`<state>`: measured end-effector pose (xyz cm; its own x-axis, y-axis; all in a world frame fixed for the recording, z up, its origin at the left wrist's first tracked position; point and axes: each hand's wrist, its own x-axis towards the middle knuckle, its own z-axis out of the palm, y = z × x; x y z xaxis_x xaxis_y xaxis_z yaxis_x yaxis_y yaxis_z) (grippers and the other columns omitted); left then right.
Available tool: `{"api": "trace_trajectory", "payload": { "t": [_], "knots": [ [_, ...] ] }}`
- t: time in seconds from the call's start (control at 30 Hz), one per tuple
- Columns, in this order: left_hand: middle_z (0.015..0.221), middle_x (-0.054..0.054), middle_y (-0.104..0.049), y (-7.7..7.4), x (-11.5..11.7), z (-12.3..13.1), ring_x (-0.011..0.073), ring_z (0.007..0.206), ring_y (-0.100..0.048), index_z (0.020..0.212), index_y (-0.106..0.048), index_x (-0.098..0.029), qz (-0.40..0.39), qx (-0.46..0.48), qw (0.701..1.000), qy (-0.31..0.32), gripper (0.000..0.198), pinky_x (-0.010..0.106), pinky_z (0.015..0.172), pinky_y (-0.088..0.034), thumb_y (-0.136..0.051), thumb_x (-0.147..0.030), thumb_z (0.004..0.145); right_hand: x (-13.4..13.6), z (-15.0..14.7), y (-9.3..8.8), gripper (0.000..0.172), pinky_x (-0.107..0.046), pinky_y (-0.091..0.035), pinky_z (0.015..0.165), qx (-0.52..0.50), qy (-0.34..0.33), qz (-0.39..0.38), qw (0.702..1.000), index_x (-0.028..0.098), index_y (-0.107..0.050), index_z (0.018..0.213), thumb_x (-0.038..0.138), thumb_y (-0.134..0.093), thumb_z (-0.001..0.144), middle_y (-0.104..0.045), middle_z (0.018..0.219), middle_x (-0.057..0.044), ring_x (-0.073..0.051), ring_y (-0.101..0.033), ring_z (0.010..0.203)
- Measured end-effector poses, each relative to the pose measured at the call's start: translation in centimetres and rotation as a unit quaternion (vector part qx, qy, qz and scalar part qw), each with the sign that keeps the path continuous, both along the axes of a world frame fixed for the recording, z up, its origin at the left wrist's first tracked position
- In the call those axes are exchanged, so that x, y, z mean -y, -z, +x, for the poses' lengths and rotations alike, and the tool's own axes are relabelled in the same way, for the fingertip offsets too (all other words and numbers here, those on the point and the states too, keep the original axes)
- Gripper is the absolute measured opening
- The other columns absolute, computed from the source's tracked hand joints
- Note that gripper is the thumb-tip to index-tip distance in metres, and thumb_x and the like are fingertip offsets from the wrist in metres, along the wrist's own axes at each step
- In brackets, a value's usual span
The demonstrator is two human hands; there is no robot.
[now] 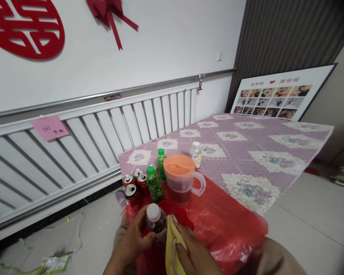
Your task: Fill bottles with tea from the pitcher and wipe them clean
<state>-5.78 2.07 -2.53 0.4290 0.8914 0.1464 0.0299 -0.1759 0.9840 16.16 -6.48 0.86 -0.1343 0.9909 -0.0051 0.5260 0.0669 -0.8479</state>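
Observation:
My left hand (134, 238) is closed around a clear bottle (157, 225) with a white cap and dark contents, held upright. A folded yellow cloth (172, 248) is in my right hand (193, 248), pressed against or close beside the bottle's right side. Just beyond stands a clear plastic pitcher (180, 191) with an orange lid and a handle on its right. Two green bottles, the nearer green bottle (154, 185) and the farther green bottle (161, 163), stand left of the pitcher. Several opened drink cans (132, 194) cluster farther left. The bottle's lower part is hidden.
Red plastic sheeting (223, 229) covers the near surface. Behind the pitcher, a white-capped bottle (196, 154) stands on a purple floral cloth (237, 149). A white radiator (146, 118) lines the wall, bearing a pink note (49, 128). A photo board (275, 97) leans at the back right.

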Motion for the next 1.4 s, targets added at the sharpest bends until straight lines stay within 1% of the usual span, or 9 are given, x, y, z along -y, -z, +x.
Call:
{"api": "trace_trajectory", "payload": {
  "t": [0.23,0.43,0.67,0.73,0.83,0.93,1.0,1.1,1.4],
  "knots": [
    [0.141,0.011,-0.058,-0.5,-0.4,0.0,0.0317,0.131,-0.052,0.137,-0.046,-0.023,-0.007,0.013,0.999,0.039,0.069,0.050,0.114,-0.037,-0.072,-0.022,0.072,-2.7,-0.7,-3.0,0.055,-0.043,-0.035,0.117,-0.011,0.007,0.096,0.995,0.020,-0.047,0.144,0.018,-0.039,0.089,-0.050,0.149,-0.010,-0.022,-0.045,0.138],
    [0.141,0.010,-0.058,-2.1,-0.2,-0.1,0.0305,0.134,-0.050,0.137,-0.047,-0.023,-0.013,-0.020,0.999,0.036,0.069,0.049,0.118,-0.032,-0.070,-0.022,0.072,-5.8,-0.4,-0.1,0.049,-0.037,-0.037,0.115,-0.044,-0.019,0.053,0.997,0.018,-0.053,0.139,0.020,-0.039,0.092,-0.059,0.142,-0.010,-0.019,-0.052,0.132],
    [0.141,0.012,-0.059,-3.9,-0.4,0.2,0.0311,0.132,-0.053,0.140,-0.046,-0.019,-0.029,-0.019,0.995,0.094,0.072,0.047,0.114,-0.038,-0.070,-0.020,0.072,-5.2,-0.4,1.9,0.053,-0.041,-0.037,0.114,-0.016,0.010,0.038,0.999,0.014,-0.050,0.142,0.018,-0.042,0.089,-0.058,0.142,-0.014,-0.022,-0.052,0.133],
    [0.146,0.014,-0.054,-3.8,0.0,0.6,0.0319,0.136,-0.048,0.141,-0.044,-0.018,-0.022,-0.027,0.998,0.057,0.075,0.048,0.117,-0.033,-0.071,-0.021,0.071,-5.1,-0.5,1.8,0.053,-0.039,-0.037,0.114,-0.010,0.013,0.039,0.999,0.013,-0.050,0.142,0.018,-0.042,0.089,-0.058,0.141,-0.014,-0.021,-0.052,0.133],
    [0.149,0.017,-0.050,-3.6,1.1,1.6,0.0345,0.139,-0.044,0.140,-0.045,-0.015,0.007,-0.072,0.995,-0.070,0.077,0.050,0.119,-0.029,-0.072,-0.022,0.069,-4.9,-0.5,1.7,0.057,-0.038,-0.037,0.115,0.002,0.017,0.038,0.999,0.012,-0.049,0.143,0.014,-0.042,0.086,-0.058,0.142,-0.014,-0.021,-0.051,0.134],
    [0.142,0.018,-0.055,-3.7,2.2,2.6,0.0353,0.131,-0.052,0.137,-0.047,-0.015,0.008,-0.124,0.975,-0.184,0.076,0.051,0.111,-0.041,-0.073,-0.021,0.066,-4.7,-0.6,1.6,0.060,-0.037,-0.036,0.116,0.013,0.017,0.039,0.999,0.015,-0.047,0.144,0.012,-0.042,0.085,-0.056,0.145,-0.012,-0.019,-0.049,0.136],
    [0.133,0.016,-0.061,-3.8,2.5,2.9,0.0323,0.118,-0.062,0.133,-0.049,-0.016,-0.012,-0.113,0.972,-0.207,0.069,0.048,0.102,-0.049,-0.070,-0.018,0.067,-4.4,-0.6,1.5,0.059,-0.038,-0.035,0.116,0.019,0.017,0.037,0.999,0.014,-0.046,0.145,0.013,-0.042,0.086,-0.054,0.146,-0.013,-0.020,-0.048,0.137],
    [0.125,0.013,-0.065,-3.7,2.3,2.7,0.0285,0.109,-0.067,0.124,-0.052,-0.018,-0.037,-0.047,0.981,-0.187,0.061,0.044,0.098,-0.052,-0.067,-0.014,0.064,-3.7,-0.8,1.2,0.058,-0.041,-0.037,0.116,0.030,0.021,0.029,0.999,0.012,-0.046,0.145,0.016,-0.042,0.087,-0.054,0.146,-0.015,-0.023,-0.049,0.136],
    [0.128,0.006,-0.067,-3.9,0.4,0.9,0.0283,0.124,-0.058,0.122,-0.058,-0.026,-0.072,0.056,0.995,-0.039,0.056,0.044,0.107,-0.043,-0.072,-0.016,0.069,-2.0,-1.0,-1.1,0.056,-0.046,-0.033,0.119,-0.006,0.035,0.115,0.993,0.024,-0.043,0.147,0.022,-0.040,0.091,-0.045,0.154,-0.007,-0.022,-0.040,0.142]
  ]
}}
